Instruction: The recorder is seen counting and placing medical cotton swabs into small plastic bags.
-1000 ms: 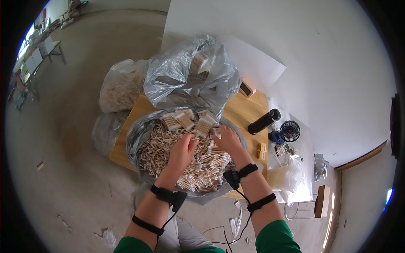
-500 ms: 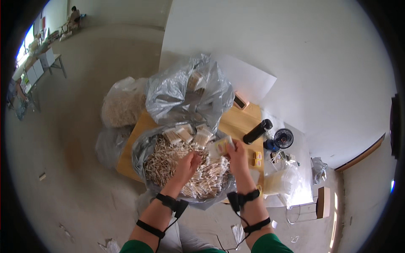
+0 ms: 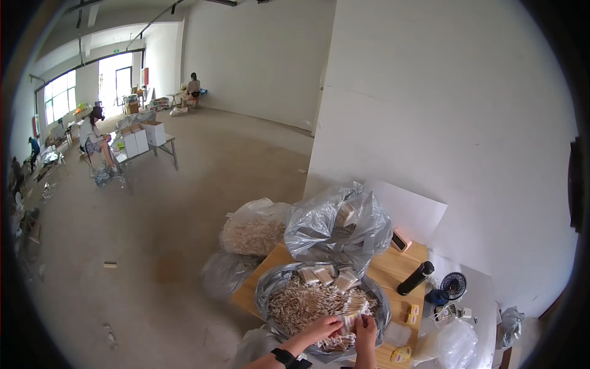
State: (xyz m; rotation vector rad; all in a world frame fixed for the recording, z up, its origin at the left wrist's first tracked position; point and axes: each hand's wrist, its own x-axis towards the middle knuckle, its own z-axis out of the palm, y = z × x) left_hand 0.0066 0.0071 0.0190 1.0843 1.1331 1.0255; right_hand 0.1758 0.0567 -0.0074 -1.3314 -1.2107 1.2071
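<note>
A grey plastic bag lies spread like a basin, its rim surrounding a heap of cotton swabs. Over the near right part of that heap, my right hand pinches a small clear plastic bag with a yellowish printed patch. My left hand comes in from the other side, its fingers closed at the small bag's left edge. Whether any swabs are between the left fingers is too small to tell. Several filled packs of swabs rest at the heap's far edge.
On the wooden table stand a black bottle, small yellow boxes and a pink-framed device. Right of it are a small fan and clear plastic bags. A large silvery bag sits behind. Other people work far left.
The view has swung up and left, showing more of the room. My left hand has moved from over the swabs to the small plastic bag, and my two hands are closer together.
</note>
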